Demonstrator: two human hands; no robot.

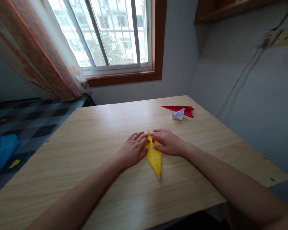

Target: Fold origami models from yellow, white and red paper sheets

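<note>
A folded sheet of yellow paper [154,160], kite-shaped with a crease down its middle, lies on the wooden table [105,127]. Its long point faces me and a small tip shows at the far end. My left hand [134,148] rests on its left edge, fingers stretched out and the thumb beside the fold. From the right, my right hand [167,141] lies over the upper part, fingers extended, their tips near the centre crease. Both hands touch the paper without gripping it. The fingers cover much of its upper half.
Farther back on the right lie a red folded paper [176,108] with a long point and a small white folded paper [178,114]. A window [115,35], a curtain [45,41] and a wall socket [270,39] with a cord surround the table. A blue object [4,148] is at left.
</note>
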